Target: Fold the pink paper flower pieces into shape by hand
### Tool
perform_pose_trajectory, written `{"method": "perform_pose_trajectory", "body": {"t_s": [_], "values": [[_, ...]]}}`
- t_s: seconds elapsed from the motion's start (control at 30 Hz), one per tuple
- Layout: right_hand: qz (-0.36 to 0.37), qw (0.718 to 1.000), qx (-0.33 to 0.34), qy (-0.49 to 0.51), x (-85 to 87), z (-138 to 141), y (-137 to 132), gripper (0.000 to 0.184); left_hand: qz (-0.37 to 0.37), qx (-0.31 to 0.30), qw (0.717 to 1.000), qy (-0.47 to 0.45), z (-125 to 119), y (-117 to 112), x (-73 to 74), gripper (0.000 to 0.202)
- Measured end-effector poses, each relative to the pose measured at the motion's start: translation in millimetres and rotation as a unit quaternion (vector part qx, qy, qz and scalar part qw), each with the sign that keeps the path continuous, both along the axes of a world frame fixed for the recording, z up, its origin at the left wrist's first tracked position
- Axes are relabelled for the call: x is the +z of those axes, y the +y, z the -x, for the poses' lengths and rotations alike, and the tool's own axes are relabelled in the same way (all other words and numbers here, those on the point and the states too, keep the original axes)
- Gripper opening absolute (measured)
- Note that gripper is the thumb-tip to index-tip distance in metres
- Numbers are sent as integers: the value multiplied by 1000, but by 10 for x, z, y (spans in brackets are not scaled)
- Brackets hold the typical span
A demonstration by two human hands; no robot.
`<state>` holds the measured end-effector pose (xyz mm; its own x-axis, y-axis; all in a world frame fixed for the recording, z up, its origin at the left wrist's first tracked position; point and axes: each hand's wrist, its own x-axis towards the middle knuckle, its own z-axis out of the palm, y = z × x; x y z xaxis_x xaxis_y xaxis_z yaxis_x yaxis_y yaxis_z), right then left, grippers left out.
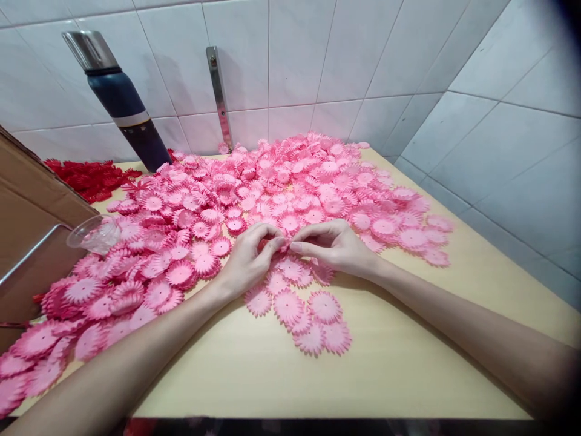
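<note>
Watching remotely: left hand (252, 257) and right hand (341, 247) are pinching a pink disc (285, 245) between them, fingers mostly hiding it, so I'm judging this piece as mid-handling. A big pile of pink discs (318, 191) is covering the tabletop (408, 357) behind and leftward, apparently waiting. A small cluster (325, 307) is lying on the hands' near side; I'm seeing nothing showing whether it's done.
</note>
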<state>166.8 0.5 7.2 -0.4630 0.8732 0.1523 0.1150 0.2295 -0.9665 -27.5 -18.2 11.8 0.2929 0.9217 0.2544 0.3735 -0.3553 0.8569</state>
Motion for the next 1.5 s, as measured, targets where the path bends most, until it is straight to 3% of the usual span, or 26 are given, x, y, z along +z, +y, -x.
{"method": "perform_pose_trajectory", "body": {"t_s": [0.13, 0.27, 0.57, 0.73, 0.93, 1.03, 1.13, 1.2, 1.33, 1.5], "values": [[4, 996, -77, 41, -14, -8, 27, 19, 52, 21, 993, -99, -5, 11, -51, 18], [-42, 982, -177, 54, -30, 18, 36, 14, 27, 66, 989, -133, -19, -1, -70, 17], [-106, 965, -235, 39, -37, 73, -23, 10, -23, 132, 971, -197, -128, -123, 3, 20], [-132, 956, -262, 26, -43, 135, -64, 9, -95, 124, 975, -160, -126, -161, -5, 21], [-137, 945, -295, 24, -62, 116, -15, 12, -131, 126, 971, -155, -86, -184, -48, 20], [-121, 924, -360, 36, -75, 18, 54, 18, -130, 136, 965, -185, -52, -182, -74, 23], [-144, 930, -335, 46, -72, -8, 45, 23, -66, 108, 979, -162, -40, -145, -67, 22], [-169, 949, -264, 37, -61, 31, -3, 24, -41, 86, 988, -123, -48, -122, -38, 20], [-221, 966, -133, -13, -38, 116, -78, 22, -80, 44, 994, -61, -64, -126, 24, 16], [-137, 983, -119, 8, -39, 122, -74, 14, -51, 46, 995, -76, -40, -117, -10, 16]]}}
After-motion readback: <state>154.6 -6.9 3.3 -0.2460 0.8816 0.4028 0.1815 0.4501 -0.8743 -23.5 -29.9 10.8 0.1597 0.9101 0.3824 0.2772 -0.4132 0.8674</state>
